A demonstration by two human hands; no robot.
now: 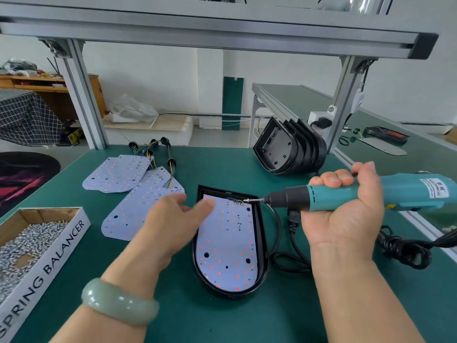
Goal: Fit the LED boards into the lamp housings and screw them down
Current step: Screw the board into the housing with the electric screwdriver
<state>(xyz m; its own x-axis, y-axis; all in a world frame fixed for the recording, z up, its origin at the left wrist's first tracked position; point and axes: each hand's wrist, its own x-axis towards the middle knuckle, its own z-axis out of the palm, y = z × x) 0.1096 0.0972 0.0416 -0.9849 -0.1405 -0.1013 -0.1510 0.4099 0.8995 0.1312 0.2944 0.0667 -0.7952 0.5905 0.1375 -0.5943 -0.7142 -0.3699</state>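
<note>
While the LED board [226, 246] is sitting in the lamp housing [262, 243] near us, we're holding our left hand [170, 219], fingers loosely spread, over it and curling our right hand [346, 216] round the screwdriver [329, 195]; unpinned, the board's probably risking sliding, bit nicking the wires [235, 200].

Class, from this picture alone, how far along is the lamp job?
Done: one LED board sits in the black housing. In hand: the right hand grips the screwdriver, its bit at the board's top edge; the left hand hovers over it. Left: loose boards and stacked empty housings wait.
</note>
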